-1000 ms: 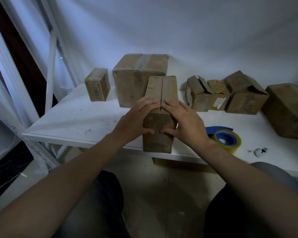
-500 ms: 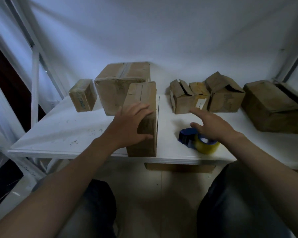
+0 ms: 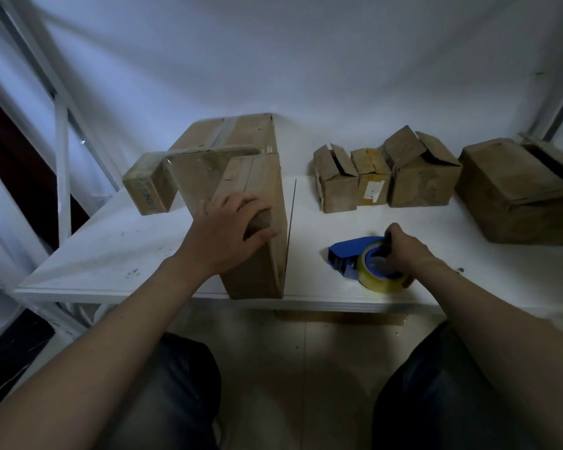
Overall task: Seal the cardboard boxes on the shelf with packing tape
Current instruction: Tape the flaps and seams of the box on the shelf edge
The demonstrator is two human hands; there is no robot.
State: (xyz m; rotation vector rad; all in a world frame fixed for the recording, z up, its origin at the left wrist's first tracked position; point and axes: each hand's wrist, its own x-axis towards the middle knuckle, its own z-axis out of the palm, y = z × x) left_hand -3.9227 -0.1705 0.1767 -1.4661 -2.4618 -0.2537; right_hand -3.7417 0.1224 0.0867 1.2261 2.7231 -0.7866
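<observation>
Head view: upright box point(image 3: 260, 180) is steadied under the spread left hand point(image 3: 228, 232); tape dispenser point(image 3: 355, 254), to its right, is gripped by the right hand point(image 3: 403, 251), and must next be lifted to the seam.

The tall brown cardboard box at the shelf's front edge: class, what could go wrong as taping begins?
1. The tall brown cardboard box stands at the white shelf's front edge, steadied by the left hand alone; a tape pull might tip it off.
2. The right hand grips the blue tape dispenser with its yellowish roll, so the box's top could spring open.
</observation>
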